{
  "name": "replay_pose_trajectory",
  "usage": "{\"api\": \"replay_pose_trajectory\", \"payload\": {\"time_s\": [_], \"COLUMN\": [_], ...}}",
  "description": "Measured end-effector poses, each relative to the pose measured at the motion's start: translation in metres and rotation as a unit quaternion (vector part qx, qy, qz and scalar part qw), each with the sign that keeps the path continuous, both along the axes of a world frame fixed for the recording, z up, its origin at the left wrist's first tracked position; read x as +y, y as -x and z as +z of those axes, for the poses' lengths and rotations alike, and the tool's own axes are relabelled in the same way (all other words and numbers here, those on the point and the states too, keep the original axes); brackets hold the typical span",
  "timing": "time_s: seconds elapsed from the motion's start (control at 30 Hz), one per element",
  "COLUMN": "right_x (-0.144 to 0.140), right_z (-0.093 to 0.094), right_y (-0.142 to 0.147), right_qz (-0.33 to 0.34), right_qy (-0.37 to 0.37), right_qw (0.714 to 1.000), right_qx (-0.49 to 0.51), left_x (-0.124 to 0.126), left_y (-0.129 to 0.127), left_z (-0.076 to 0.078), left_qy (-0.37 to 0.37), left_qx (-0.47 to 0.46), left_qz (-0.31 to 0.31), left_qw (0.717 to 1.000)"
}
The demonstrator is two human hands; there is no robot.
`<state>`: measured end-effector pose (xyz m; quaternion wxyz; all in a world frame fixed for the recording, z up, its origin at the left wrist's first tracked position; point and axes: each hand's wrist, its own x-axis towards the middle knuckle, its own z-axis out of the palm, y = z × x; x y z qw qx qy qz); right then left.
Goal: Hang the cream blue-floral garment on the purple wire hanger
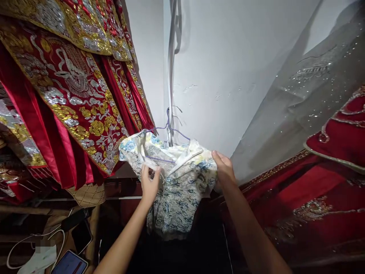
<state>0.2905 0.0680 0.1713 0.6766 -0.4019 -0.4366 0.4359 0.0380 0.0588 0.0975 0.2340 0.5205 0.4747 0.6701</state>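
In the head view, a white floral blouse [181, 198] with blue and yellow flowers hangs from a thin purple wire hanger [180, 134]. Its neckline gapes at the front, and the hanger's lower bar shows inside. My left hand [150, 180] pinches the front edge of the blouse below the neckline, with thumb and fingers closed on the cloth. My right hand [224, 167] grips the shoulder or sleeve edge on the right side. The fingers behind the fabric are hidden.
Red garments embroidered in gold and silver [76, 87] hang at left. Sheer sparkly fabric [302, 99] and a red beaded garment [308, 198] are at right. A white wall [216, 57] stands behind. A phone [70, 262] and white cable [35, 236] lie at lower left.
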Motion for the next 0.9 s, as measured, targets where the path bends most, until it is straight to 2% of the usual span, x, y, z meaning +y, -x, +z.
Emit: {"api": "replay_pose_trajectory", "payload": {"time_s": [0.07,0.1,0.2,0.27,0.33,0.4,0.47,0.57,0.67,0.77,0.9], "right_x": [-0.003,-0.004,-0.008,-0.014,-0.021,-0.028,-0.032,-0.033,-0.032,-0.036,-0.040], "right_z": [-0.013,-0.019,-0.042,-0.066,-0.092,-0.116,-0.131,-0.137,-0.137,-0.140,-0.147], "right_y": [-0.002,-0.003,0.000,0.013,0.039,0.070,0.097,0.114,0.110,0.106,0.107], "right_qz": [-0.047,-0.096,-0.277,-0.303,-0.210,-0.051,0.051,0.086,0.128,0.157,0.152], "right_qy": [0.000,-0.012,-0.048,-0.033,0.003,0.039,0.066,0.069,0.070,0.087,0.084], "right_qw": [0.998,0.993,0.942,0.927,0.953,0.973,0.974,0.977,0.978,0.975,0.977], "right_qx": [-0.034,-0.068,-0.185,-0.217,-0.218,-0.220,-0.210,-0.182,-0.147,-0.128,-0.125], "left_x": [0.003,0.004,0.002,-0.005,-0.015,-0.026,-0.036,-0.045,-0.048,-0.047,-0.047], "left_y": [-0.006,-0.007,-0.004,-0.002,-0.002,-0.003,-0.005,-0.009,-0.012,-0.016,-0.023], "left_z": [-0.007,-0.010,-0.019,-0.026,-0.030,-0.030,-0.026,-0.015,-0.007,-0.006,-0.009], "left_qy": [0.022,0.032,0.059,0.077,0.098,0.116,0.125,0.131,0.124,0.118,0.133], "left_qx": [-0.044,-0.067,-0.140,-0.166,-0.168,-0.155,-0.148,-0.142,-0.136,-0.149,-0.166], "left_qz": [-0.012,-0.019,-0.052,-0.083,-0.098,-0.109,-0.124,-0.144,-0.145,-0.144,-0.175], "left_qw": [0.999,0.997,0.987,0.980,0.976,0.975,0.973,0.970,0.972,0.971,0.961]}}
